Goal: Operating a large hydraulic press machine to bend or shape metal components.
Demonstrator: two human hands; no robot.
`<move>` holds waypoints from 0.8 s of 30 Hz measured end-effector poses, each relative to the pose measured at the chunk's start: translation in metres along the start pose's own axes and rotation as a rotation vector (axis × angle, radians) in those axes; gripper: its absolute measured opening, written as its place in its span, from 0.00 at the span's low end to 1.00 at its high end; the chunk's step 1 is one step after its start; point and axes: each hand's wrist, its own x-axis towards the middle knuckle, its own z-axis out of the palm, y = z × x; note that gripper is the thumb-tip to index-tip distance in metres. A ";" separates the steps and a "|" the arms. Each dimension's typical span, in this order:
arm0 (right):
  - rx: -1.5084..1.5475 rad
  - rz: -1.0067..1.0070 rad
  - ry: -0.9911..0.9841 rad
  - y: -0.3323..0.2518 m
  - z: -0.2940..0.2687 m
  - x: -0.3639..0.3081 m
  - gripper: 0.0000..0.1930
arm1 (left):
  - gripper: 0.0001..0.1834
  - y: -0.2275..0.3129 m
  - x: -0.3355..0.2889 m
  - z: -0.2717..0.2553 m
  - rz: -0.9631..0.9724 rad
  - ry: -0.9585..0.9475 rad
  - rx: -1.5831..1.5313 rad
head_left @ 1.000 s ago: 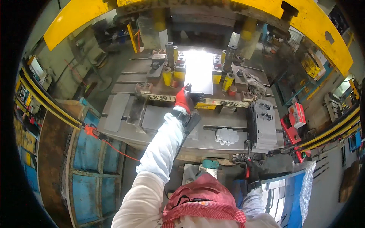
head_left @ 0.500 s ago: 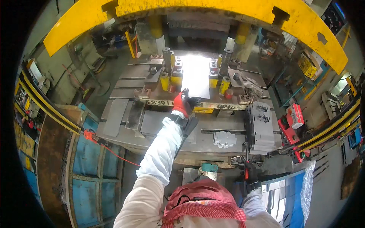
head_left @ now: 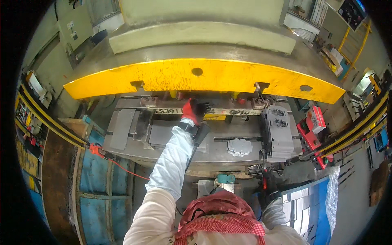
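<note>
My left hand (head_left: 196,109), in a red and black glove, is at the front edge of the lower die (head_left: 220,111), just below the yellow-fronted press ram (head_left: 196,79). Its dark fingers point to the right, apart and holding nothing visible. A dark band and flap (head_left: 199,134) cover that wrist. At the lower right, my right hand (head_left: 268,188), in a dark glove, is closed round a red-handled tool (head_left: 264,179) with a thin metal shaft reaching up to the table edge. The ram hides the die's middle.
Flat grey sheets (head_left: 122,128) lie at the table's left, more sheets (head_left: 163,132) near my left forearm. A stack of cut metal plates (head_left: 279,130) stands at the right, beside a smaller notched stack (head_left: 239,147). A red rack (head_left: 312,141) and blue-panelled frame (head_left: 96,171) flank the table.
The press ram has come down over the die, covering the bright sheet and guide posts. My left hand has stayed near the die's front edge; my right hand still grips the tool.
</note>
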 end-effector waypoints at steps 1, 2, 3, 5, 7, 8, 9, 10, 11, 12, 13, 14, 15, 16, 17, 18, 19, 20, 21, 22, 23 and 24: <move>-0.155 -0.199 -0.032 0.002 -0.002 0.001 0.17 | 0.22 -0.015 0.002 -0.002 0.055 -0.008 0.109; -0.302 -0.426 -0.081 0.005 -0.003 0.001 0.17 | 0.22 -0.027 0.005 -0.004 0.112 -0.011 0.217; -0.294 -0.425 -0.087 0.007 -0.005 0.003 0.17 | 0.22 -0.035 0.007 -0.005 0.151 0.014 0.236; -0.122 -0.195 -0.060 0.009 -0.008 0.008 0.17 | 0.22 -0.035 0.008 -0.005 0.112 0.061 0.176; 0.049 0.059 -0.033 0.012 -0.011 0.012 0.17 | 0.21 -0.013 0.004 -0.003 -0.022 0.088 0.007; 0.056 0.081 -0.038 0.012 -0.013 0.015 0.17 | 0.20 0.004 0.000 -0.001 -0.072 0.095 -0.085; 0.072 0.080 -0.068 0.014 -0.014 0.016 0.17 | 0.20 0.025 -0.005 0.001 -0.121 0.107 -0.177; -0.158 -0.148 -0.077 0.015 -0.016 0.016 0.16 | 0.19 0.047 -0.009 0.004 -0.198 0.103 -0.320; -0.381 -0.400 -0.114 0.015 -0.017 0.015 0.16 | 0.18 0.068 -0.013 0.008 -0.265 0.098 -0.469; -0.561 -0.591 -0.157 0.015 -0.018 0.013 0.16 | 0.18 0.087 -0.013 0.019 -0.297 0.208 -1.036; -0.608 -0.669 -0.163 0.013 -0.019 0.010 0.17 | 0.18 0.104 -0.015 0.021 -0.298 0.203 -1.011; -0.609 -0.693 -0.171 0.008 -0.019 0.007 0.17 | 0.18 0.117 -0.017 0.022 -0.421 0.279 -0.998; -0.436 -0.322 -0.140 0.001 -0.018 0.005 0.19 | 0.17 0.128 -0.017 0.022 -0.449 0.270 -1.043; -0.296 -0.011 -0.135 -0.009 -0.015 0.003 0.21 | 0.17 0.135 -0.017 0.022 -0.489 0.304 -1.012; -0.468 -0.027 -0.116 -0.023 -0.015 -0.002 0.22 | 0.17 0.140 -0.017 0.022 -0.498 0.308 -1.005; -0.630 -0.068 -0.112 -0.037 -0.012 -0.007 0.24 | 0.16 0.142 -0.017 0.022 -0.551 0.350 -0.983; -0.775 -0.121 -0.114 -0.054 -0.007 -0.011 0.26 | 0.16 0.143 -0.017 0.022 -0.538 0.336 -0.989; -0.827 -0.226 -0.081 -0.071 0.002 -0.013 0.27 | 0.16 0.143 -0.017 0.021 -0.567 0.360 -0.980; -0.857 -0.335 -0.058 -0.087 0.014 -0.017 0.29 | 0.16 0.142 -0.018 0.021 -0.576 0.355 -0.979; -0.882 -0.440 -0.034 -0.102 0.027 -0.022 0.30 | 0.17 0.142 -0.018 0.022 -0.515 0.352 -0.964; -0.846 -0.414 -0.023 -0.117 0.040 -0.026 0.31 | 0.17 0.141 -0.019 0.023 -0.518 0.358 -0.963; -0.702 -0.488 -0.119 -0.133 0.054 -0.029 0.31 | 0.17 0.139 -0.020 0.024 -0.518 0.361 -0.962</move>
